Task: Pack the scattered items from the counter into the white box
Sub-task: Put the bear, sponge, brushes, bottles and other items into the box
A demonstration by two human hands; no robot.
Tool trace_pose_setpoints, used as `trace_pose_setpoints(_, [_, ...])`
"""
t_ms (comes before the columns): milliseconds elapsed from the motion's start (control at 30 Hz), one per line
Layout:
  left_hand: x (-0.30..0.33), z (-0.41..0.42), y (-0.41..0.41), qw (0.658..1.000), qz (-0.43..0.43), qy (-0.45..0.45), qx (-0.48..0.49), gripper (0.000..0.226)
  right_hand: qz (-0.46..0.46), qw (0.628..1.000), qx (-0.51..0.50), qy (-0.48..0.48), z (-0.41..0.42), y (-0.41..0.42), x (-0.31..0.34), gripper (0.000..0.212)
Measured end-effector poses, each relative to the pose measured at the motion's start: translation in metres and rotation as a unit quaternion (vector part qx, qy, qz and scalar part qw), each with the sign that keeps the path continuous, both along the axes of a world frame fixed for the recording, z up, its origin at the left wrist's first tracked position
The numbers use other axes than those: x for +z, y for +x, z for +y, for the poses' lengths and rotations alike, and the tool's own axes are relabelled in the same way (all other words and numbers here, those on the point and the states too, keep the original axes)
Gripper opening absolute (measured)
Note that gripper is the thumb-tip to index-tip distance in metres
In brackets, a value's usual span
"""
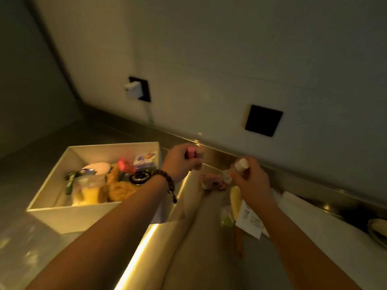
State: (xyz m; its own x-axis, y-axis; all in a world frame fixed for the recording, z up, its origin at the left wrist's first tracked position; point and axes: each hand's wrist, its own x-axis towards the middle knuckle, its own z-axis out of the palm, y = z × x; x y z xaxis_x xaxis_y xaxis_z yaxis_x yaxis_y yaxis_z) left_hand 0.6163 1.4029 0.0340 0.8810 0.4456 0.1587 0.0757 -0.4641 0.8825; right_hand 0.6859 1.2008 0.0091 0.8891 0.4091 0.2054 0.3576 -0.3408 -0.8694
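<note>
Wide steel counter (29, 170) under dim light, and the white box (62, 216) sits on the person's left, already well filled with a yellow cup, a red-capped thing and a small carton. Just right of its rim, the left hand (180, 162), beaded bracelet on the wrist, is curled around a pink-capped tube (191, 152) standing roughly upright in the fist. Further right, well apart from the box, the right hand (249, 178) grips a small bottle with a cream cap (240, 165). So the box lies to the left of both hands, left hand nearer; looks like its tube drops in first. A red-and-white bundle (211, 181), a paper slip (250, 220) and other bits still wait on the counter.
</note>
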Motion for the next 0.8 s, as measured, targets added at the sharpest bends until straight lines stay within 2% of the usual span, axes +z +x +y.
trace_pose_setpoints(200, [0.025,0.075,-0.082,0.996,0.026,0.056,0.066,0.03,-0.006,0.995,0.092,0.048,0.077,-0.049,0.027,0.028])
trace_pose_setpoints(367, [0.016,0.128,-0.123,0.994,0.047,0.054,0.082,0.033,0.009,0.99,0.133,0.047,0.134,-0.081,0.034,0.024])
trace_pose_setpoints(533, [-0.003,0.17,-0.121,0.996,0.066,0.046,0.029,0.034,0.019,0.996,0.092,-0.001,0.181,-0.095,0.029,0.026])
trace_pose_setpoints(667, [-0.017,0.189,-0.101,0.995,0.064,0.045,-0.055,0.033,0.024,0.997,0.032,-0.068,0.21,-0.102,0.022,0.027])
trace_pose_setpoints(800, [-0.025,0.194,-0.082,0.989,0.07,0.025,-0.13,0.028,0.019,0.993,0.019,-0.116,0.224,-0.106,0.017,0.03])
